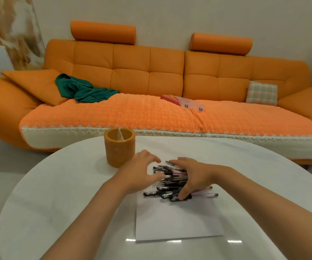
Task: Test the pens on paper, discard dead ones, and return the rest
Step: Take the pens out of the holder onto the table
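A heap of several pens point(170, 182) with black caps and clear or pink barrels lies on the far end of a white sheet of paper point(177, 220) on the round white table point(61, 194). My right hand point(192, 177) lies over the right side of the heap, fingers curled round the pens. My left hand point(142, 171) touches the heap's left side with fingers spread. An orange cylindrical pen holder point(119, 148) with a divider inside stands upright just left of my left hand; no pens show in it.
Behind the table runs a long orange sofa point(151, 76) with a green cloth point(80, 89), a plaid cushion point(261, 93) and a packet point(185, 102) on it. The table's near edge shows light reflections.
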{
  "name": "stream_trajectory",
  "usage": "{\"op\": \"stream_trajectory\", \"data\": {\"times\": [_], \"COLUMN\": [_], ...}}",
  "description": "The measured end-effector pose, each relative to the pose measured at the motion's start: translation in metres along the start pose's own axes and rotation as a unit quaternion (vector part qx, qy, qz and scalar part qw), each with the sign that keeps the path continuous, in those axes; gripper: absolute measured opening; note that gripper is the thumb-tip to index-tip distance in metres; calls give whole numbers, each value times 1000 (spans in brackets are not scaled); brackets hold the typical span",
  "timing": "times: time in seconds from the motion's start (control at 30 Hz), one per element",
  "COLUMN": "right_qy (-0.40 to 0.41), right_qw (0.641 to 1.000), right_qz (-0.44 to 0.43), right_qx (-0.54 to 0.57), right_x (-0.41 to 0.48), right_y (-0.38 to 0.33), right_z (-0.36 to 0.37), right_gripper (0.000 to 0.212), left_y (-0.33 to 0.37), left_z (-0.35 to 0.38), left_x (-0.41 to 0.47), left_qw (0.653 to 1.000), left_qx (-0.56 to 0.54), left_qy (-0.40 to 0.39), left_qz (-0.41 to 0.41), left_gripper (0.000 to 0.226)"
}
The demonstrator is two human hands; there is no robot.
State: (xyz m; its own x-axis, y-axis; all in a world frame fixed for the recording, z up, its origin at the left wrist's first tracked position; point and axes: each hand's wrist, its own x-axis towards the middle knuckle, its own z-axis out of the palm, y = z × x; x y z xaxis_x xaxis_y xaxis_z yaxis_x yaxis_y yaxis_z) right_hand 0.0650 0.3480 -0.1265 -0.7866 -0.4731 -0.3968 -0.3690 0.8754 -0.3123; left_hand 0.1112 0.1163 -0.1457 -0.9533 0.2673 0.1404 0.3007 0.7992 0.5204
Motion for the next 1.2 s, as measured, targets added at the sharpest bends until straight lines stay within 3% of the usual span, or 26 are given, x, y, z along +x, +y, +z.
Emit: {"op": "stream_trajectory", "data": {"times": [0.07,0.17,0.37,0.47,0.8,0.93,1.03,1.13,1.2], "right_qy": [-5,9,84,84,142,205,231,243,234], "right_qw": [999,999,991,990,971,947,938,937,935], "right_qz": [12,10,-19,-25,-30,-22,-28,-71,-118], "right_qx": [-36,-38,-107,-113,-190,-246,-258,-242,-238], "right_x": [-8,-6,5,4,16,14,9,3,2], "right_y": [7,16,19,15,14,23,21,2,-18], "right_z": [10,18,23,21,21,18,10,6,9], "right_gripper": [131,127,103,99,43,35,39,43,44], "left_y": [2,-1,0,1,5,4,7,13,12], "left_z": [13,28,44,48,57,57,45,19,3], "left_x": [-4,-8,-6,-4,-6,-6,-6,-9,-15], "left_qw": [996,988,989,990,996,998,999,992,991], "left_qx": [23,75,125,126,88,51,-4,-43,-26], "left_qy": [-88,-133,-82,-65,-5,2,40,121,130], "left_qz": [-10,-12,12,17,-26,-35,-32,5,35], "left_gripper": [91,118,111,112,132,138,127,94,75]}}
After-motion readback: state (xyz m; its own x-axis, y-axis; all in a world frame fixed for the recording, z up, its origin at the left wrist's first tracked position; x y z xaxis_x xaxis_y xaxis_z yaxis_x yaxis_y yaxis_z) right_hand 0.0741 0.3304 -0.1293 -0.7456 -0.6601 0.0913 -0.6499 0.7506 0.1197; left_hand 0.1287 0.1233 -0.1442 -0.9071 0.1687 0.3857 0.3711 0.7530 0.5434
